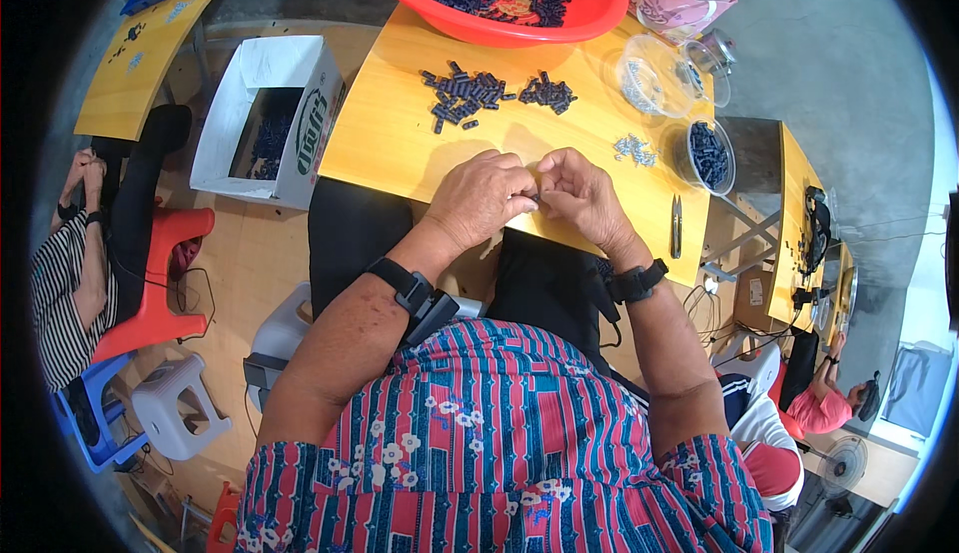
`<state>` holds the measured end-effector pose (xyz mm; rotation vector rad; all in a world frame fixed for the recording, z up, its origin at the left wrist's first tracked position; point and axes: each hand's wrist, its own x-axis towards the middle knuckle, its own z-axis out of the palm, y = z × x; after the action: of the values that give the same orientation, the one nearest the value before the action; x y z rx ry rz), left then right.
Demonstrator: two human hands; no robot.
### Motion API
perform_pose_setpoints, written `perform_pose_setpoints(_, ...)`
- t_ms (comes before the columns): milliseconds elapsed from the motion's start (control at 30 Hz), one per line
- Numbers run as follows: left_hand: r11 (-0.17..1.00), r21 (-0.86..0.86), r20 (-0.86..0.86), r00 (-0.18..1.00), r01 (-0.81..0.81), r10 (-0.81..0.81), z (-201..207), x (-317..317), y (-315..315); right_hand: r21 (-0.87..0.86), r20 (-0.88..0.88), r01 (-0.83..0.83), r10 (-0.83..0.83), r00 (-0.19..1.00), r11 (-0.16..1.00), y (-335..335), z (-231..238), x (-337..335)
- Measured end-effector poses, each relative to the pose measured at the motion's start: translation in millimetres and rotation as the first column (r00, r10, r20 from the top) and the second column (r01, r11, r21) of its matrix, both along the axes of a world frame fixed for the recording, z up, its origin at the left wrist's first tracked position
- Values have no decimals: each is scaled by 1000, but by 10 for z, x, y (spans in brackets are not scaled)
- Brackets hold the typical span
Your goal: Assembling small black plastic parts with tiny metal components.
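Over the table's front edge my left hand and my right hand meet, both with fingers closed in a pinch. Between the fingertips shows a bit of a small dark piece, mostly hidden; my left thumb and finger grip it. What my right fingers pinch is too small to make out. Beyond the hands lie a larger pile of short dark-blue cylindrical pieces and a smaller pile of them. Small silvery metal parts are scattered right of my right hand. Further right rest tweezers.
A red basin of dark pieces stands at the table's far edge. On the right are a clear tub and a bowl of dark pieces. A white carton sits left on the floor. Other people sit at both sides.
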<state>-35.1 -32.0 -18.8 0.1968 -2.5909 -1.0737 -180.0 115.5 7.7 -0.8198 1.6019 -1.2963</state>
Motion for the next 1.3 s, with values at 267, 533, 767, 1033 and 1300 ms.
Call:
perform_pose_setpoints(267, 1000, 2, -3, 1000, -8, 8, -22, 0, -2, 85, 34, -53, 50, 998, 995, -41, 93, -49)
perform_pose_setpoints(533, 1000, 13, -8, 1000, -11, 12, -20, -1, 2, 74, 75, -68, 63, 995, 995, -17, 55, -86)
perform_pose_setpoints(767, 1000, 1, 1, 1000, -17, 17, -23, 5, 7, 88, 43, -75, 72, 997, 993, -29, 85, -63)
perform_pose_setpoints(1033, 1000, -1, -44, 999, -21, 21, -29, 3, 8, 60, 82, -79, 74, 994, 995, -12, 62, -92)
perform_pose_setpoints(1300, 1000, 7, -29, 999, -22, 22, -33, 1, 11, 62, 90, -81, 75, 993, 995, -16, 52, -93)
